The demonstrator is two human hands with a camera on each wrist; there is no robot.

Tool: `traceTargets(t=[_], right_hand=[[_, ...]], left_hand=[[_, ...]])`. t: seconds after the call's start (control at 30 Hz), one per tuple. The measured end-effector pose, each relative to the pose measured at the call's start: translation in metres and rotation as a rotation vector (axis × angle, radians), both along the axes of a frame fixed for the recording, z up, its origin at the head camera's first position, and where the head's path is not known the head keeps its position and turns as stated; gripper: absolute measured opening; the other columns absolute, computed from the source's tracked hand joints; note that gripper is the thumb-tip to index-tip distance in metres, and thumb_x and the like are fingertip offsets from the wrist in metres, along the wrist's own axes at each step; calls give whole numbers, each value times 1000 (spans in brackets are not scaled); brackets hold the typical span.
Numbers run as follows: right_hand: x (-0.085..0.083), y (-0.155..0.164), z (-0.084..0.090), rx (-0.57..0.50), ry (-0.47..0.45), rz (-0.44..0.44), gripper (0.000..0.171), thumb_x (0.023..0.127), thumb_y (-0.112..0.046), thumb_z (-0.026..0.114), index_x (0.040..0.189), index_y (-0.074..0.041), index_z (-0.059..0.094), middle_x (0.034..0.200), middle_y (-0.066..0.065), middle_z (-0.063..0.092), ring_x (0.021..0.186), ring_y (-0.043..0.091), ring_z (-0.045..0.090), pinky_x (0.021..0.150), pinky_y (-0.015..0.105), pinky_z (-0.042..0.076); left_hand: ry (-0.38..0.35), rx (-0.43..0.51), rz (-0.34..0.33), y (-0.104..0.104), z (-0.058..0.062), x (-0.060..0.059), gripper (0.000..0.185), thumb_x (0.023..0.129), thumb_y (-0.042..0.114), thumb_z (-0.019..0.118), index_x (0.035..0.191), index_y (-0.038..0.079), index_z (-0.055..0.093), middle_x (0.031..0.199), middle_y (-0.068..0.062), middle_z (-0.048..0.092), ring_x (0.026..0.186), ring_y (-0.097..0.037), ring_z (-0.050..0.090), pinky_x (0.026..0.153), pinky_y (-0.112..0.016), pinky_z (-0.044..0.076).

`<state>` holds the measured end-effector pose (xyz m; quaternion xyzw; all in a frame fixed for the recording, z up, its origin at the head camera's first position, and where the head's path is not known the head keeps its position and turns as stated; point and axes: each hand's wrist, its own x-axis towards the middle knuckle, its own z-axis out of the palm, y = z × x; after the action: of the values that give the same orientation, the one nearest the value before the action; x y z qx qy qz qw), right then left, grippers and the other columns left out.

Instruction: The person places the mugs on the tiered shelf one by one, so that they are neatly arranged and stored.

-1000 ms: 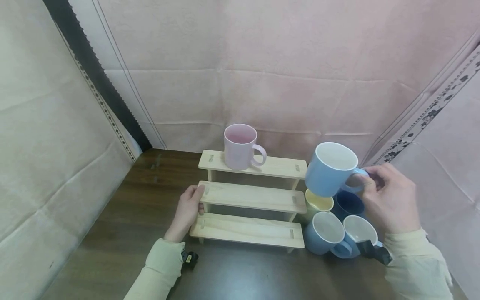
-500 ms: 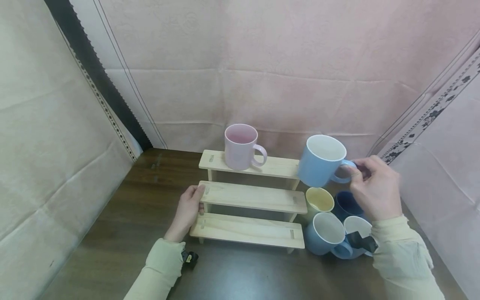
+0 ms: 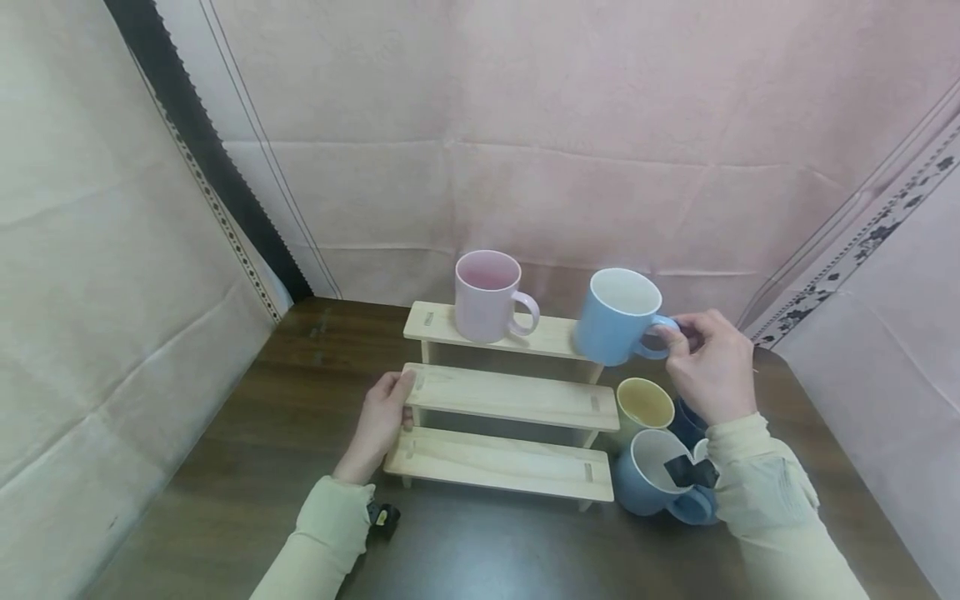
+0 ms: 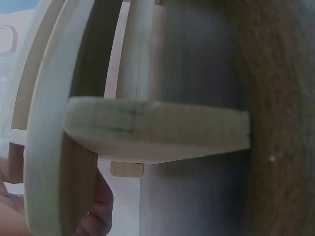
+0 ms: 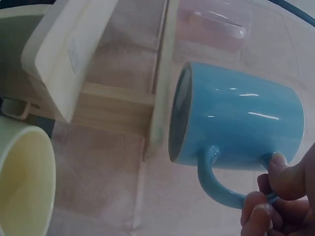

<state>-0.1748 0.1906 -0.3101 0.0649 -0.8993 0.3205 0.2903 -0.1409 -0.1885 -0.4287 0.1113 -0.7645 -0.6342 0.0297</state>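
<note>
A three-tier wooden display stand (image 3: 510, 398) rests on the table. My left hand (image 3: 377, 421) grips the left end of its middle tier, its curled fingers (image 4: 101, 209) showing at the board's edge. With thumb and fingers, my right hand (image 3: 711, 364) pinches the handle of a light blue mug (image 3: 611, 327). That mug is upright and overlaps the right end of the top tier in the head view. In the right wrist view, the mug's base is close to the top board (image 5: 160, 88). A pink mug (image 3: 483, 304) stands on the top tier, handle to the right.
Right of the stand are a yellow mug (image 3: 641, 404), a dark blue mug (image 3: 684, 423) and a second light blue mug (image 3: 637, 483). Another mug is mostly hidden behind the right wrist. Pale cloth walls (image 3: 555, 192) enclose the dark wooden table (image 3: 247, 500).
My right hand has carried the light blue mug leftward, from above the other mugs to the top tier's right end. My left hand keeps its grip on the middle tier.
</note>
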Motion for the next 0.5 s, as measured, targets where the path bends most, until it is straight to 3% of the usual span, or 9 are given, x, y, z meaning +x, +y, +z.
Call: traceTargets(t=[0.17,0.5], right_hand=[[-7,-6,-6,-19,5,16,16,91,-11,69,93,4,71,84,13,61,70,23,54,63,28,39],[-14,-16,-8,-45,15,41,17,91,-14,70,93,3,71,83,12,61,68,21,54,60,22,38]], left_hand=[[2,-4,-3,0,-1,0,43,104,41,44,117,2,55,75,-5,50,59,-18,50,55,-29,43],[24,-16,1,0,-2,0,42,103,41,45,114,2,56,72,-5,50,57,-18,50,56,-29,43]])
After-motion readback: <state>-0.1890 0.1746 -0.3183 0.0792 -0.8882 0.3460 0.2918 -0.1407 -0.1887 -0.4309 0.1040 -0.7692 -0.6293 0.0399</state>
